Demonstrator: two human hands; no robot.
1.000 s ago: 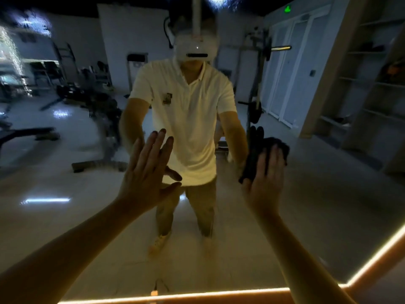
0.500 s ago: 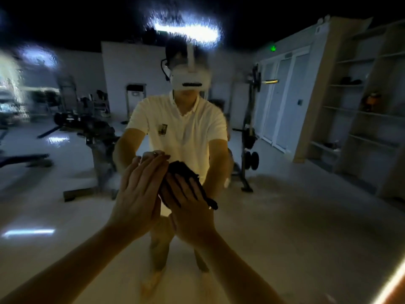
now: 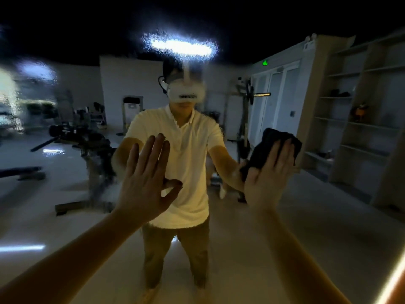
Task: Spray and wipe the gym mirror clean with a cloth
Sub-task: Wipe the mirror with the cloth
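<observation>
Fingers [image 3: 277, 153] of right hand [image 3: 266, 181] press cloth [image 3: 259, 153] on mirror [image 3: 306, 227].

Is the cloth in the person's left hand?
No, the dark cloth lies under the right hand; the left hand is bare, fingers straight.

Dim room; glaring ceiling light [image 3: 180, 47] smeared; bowed, dark edges.

Both arms reach forward and up, well apart. The left hand [image 3: 145, 178] is held flat, back to the camera, fingers straight and close together, thumb spread aside. The right hand [image 3: 268, 178] is flat too, its straight fingers pressing a dark cloth [image 3: 270, 143].
</observation>
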